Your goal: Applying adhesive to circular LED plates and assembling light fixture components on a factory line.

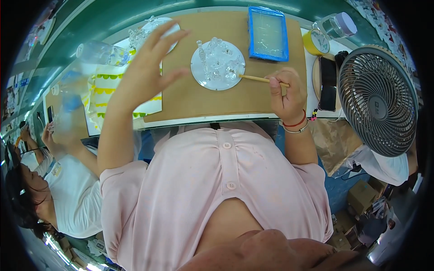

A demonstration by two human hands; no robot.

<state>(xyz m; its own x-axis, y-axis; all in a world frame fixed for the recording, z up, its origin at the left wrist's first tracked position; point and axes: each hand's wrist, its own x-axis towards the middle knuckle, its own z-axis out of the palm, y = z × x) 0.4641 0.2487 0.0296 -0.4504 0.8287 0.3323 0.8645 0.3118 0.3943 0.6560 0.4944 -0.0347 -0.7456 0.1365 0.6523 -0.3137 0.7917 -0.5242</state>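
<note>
My right hand [289,92] is closed around a thin wooden stick [257,78], its far tip reaching the right rim of a round white plate [201,74]. Several small clear pieces [216,53] lie on that plate; their exact kind is too small to tell. My left hand [156,67] hovers in the air left of the plate, fingers spread, with nothing in it. Behind its fingertips, partly hidden, sits a second round white plate [174,30] with more clear pieces [138,39] at its left.
A blue-framed tray [269,36] lies at the back right. Beyond it are yellow tape [316,42], a lidded clear jar [334,25], a phone [327,83] and a grey fan [379,101]. On the left are a plastic bottle [101,53], patterned sheets [106,90] and a seated person [72,194].
</note>
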